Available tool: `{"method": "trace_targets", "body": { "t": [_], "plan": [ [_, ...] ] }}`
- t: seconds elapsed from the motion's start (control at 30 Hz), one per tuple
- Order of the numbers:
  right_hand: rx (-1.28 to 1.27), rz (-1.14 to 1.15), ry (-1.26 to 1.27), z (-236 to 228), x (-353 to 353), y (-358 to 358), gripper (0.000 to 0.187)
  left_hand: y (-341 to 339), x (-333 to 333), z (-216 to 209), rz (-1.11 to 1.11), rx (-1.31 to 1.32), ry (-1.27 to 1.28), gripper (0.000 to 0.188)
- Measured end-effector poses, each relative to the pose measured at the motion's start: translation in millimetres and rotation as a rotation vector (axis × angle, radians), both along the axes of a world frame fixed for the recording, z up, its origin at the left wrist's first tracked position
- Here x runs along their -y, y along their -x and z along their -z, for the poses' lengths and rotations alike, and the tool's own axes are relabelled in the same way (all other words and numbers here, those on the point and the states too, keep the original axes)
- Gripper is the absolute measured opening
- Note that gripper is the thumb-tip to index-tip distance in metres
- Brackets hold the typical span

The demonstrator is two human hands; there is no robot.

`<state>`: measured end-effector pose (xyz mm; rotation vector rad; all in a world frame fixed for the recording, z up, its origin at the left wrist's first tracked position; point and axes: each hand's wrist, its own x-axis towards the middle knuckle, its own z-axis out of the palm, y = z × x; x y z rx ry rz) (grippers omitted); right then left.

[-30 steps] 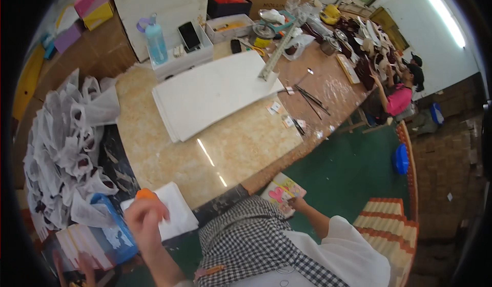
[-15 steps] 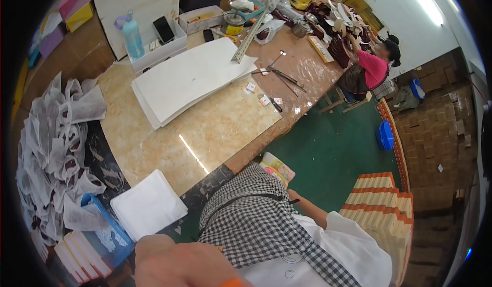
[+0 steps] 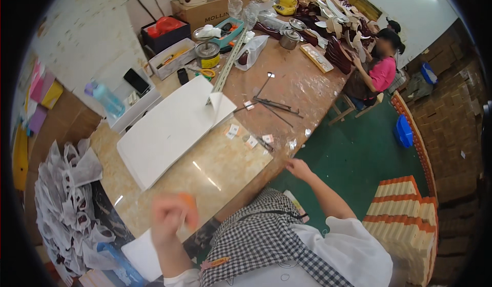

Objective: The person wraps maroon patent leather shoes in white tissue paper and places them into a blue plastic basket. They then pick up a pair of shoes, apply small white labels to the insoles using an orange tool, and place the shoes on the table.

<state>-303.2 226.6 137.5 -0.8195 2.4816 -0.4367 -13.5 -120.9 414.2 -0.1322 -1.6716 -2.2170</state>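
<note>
At the counter [image 3: 233,166], my left hand [image 3: 169,216] grips an orange thing [image 3: 188,205]; whether my right hand [image 3: 298,168] holds anything, I cannot tell.

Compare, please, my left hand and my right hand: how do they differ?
Your left hand is blurred, while your right hand looks sharper. The left hand has something orange at its fingers; the right hand shows nothing orange. Both emerge from white sleeves.

Gotta be a workshop, shoes by the look of it: long scuffed workbench [image 3: 313,89], heap of dark red shoe parts [image 3: 338,55], person in pink [image 3: 383,75] working there, stacked boxes [image 3: 397,218].
</note>
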Motion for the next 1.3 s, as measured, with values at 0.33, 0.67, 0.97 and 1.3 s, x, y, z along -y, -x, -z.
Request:
{"method": "trace_targets", "body": {
  "t": [0.33,0.67,0.97,1.3],
  "plan": [
    [-0.433,-0.066,-0.067,37,104,217,0.066,89,-81,203,-0.285,1.104,0.122,0.021],
    [-0.147,-0.428,0.131,30,155,219,0.041,249,-38,226,-0.119,0.938,0.843,0.033],
    [-0.227,-0.381,0.132,3,161,312,0.033,399,-42,291,-0.179,0.967,1.145,0.066],
    [-0.143,-0.898,-0.102,75,190,377,0.024,470,-52,248,-0.398,1.056,1.081,0.050]
  ]
}}
